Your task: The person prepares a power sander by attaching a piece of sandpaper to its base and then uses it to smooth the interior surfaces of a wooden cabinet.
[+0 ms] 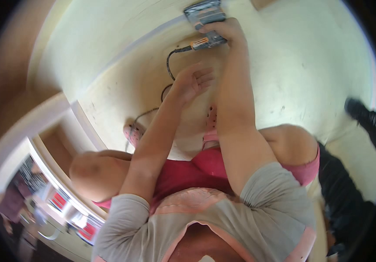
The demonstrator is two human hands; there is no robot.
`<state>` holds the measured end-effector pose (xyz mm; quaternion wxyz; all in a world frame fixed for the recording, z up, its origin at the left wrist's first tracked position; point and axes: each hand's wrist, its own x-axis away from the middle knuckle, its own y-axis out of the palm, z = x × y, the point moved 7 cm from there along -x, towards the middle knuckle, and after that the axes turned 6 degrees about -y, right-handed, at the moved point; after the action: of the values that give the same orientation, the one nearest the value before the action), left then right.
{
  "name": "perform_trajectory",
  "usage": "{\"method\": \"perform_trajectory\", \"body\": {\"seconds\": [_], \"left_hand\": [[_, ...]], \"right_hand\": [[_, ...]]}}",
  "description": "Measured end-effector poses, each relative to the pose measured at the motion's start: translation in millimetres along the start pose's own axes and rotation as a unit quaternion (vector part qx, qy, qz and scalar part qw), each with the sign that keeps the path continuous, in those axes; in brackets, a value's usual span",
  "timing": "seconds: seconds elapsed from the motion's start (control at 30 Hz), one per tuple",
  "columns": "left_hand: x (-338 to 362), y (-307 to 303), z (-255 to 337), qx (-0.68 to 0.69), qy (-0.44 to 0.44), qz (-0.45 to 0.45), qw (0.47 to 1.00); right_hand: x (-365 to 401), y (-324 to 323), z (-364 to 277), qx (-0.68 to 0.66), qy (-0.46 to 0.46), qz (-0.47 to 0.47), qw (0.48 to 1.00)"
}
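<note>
Nearest is the person's own grey shirt (266, 196) with pink trim, then pink shorts (188, 172) and bare knees spread left and right as they crouch on a pale wooden floor (306, 65). Pink clogs (133, 131) show just beyond the knees, one to the left and one near the middle. Further out the left hand (194, 81) is released, palm up with fingers spread, holding nothing and hovering near a black cord (169, 65) that loops across the floor. Farthest, the right hand (223, 30) is clenched over a grey and orange power tool (205, 19), which rests on the floor at the far edge, its cord trailing back. On the right stand another person's dark trouser leg (341, 183) and black shoe (360, 113).
</note>
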<state>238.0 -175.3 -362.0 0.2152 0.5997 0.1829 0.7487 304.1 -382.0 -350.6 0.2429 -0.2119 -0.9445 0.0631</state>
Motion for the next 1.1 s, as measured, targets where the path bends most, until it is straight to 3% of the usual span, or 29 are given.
{"method": "perform_trajectory", "body": {"seconds": [0.1,0.2,0.33,0.43,0.47,0.6,0.73,0.8,0.9,0.93,0.97,1.0,1.07,1.1], "left_hand": [[6.8,-0.5,7.7,0.008,0.035,0.033,0.999],[15.2,-6.1,25.3,0.051,0.072,0.065,0.994],[8.7,-34.5,33.3,0.109,0.096,0.034,0.989],[15.9,-58.8,53.4,0.151,0.136,0.031,0.979],[18.2,-68.0,59.3,0.169,0.159,0.051,0.971],[40.7,-109.6,72.7,0.217,0.172,0.045,0.960],[57.7,-138.8,84.9,0.219,0.166,0.020,0.961],[53.6,-155.2,86.9,0.236,0.161,0.006,0.958],[49.5,-182.0,91.9,0.300,0.180,0.023,0.936],[63.6,-193.1,95.4,0.245,0.242,0.083,0.935],[76.1,-199.8,100.3,0.183,0.298,0.137,0.927],[78.6,-206.9,105.1,0.176,0.286,0.121,0.934],[72.6,-225.0,103.4,0.267,0.182,0.068,0.944],[73.5,-224.3,99.0,0.265,0.172,0.062,0.947]], "right_hand": [[12.0,31.2,-8.2,-0.101,0.035,-0.023,0.994],[15.8,64.3,-6.8,-0.123,0.067,-0.039,0.989],[15.1,131.0,11.8,-0.136,0.072,-0.094,0.984],[20.6,177.5,6.8,-0.081,0.100,-0.067,0.989],[29.6,190.0,0.4,-0.127,0.113,-0.070,0.983],[47.4,233.8,-12.0,-0.175,0.125,-0.079,0.973],[61.1,263.6,-18.1,-0.127,0.142,-0.072,0.979],[58.0,281.6,-16.0,-0.156,0.093,-0.091,0.979],[62.2,312.8,-18.6,-0.156,0.121,-0.161,0.967],[64.9,318.6,-23.9,-0.153,0.120,-0.149,0.969],[71.3,330.3,-23.6,-0.149,0.162,-0.195,0.956],[80.3,340.4,-24.8,-0.147,0.205,-0.237,0.938],[76.8,353.3,-25.0,-0.072,0.203,-0.263,0.940],[80.8,355.1,-19.2,-0.072,0.208,-0.252,0.943]]}}
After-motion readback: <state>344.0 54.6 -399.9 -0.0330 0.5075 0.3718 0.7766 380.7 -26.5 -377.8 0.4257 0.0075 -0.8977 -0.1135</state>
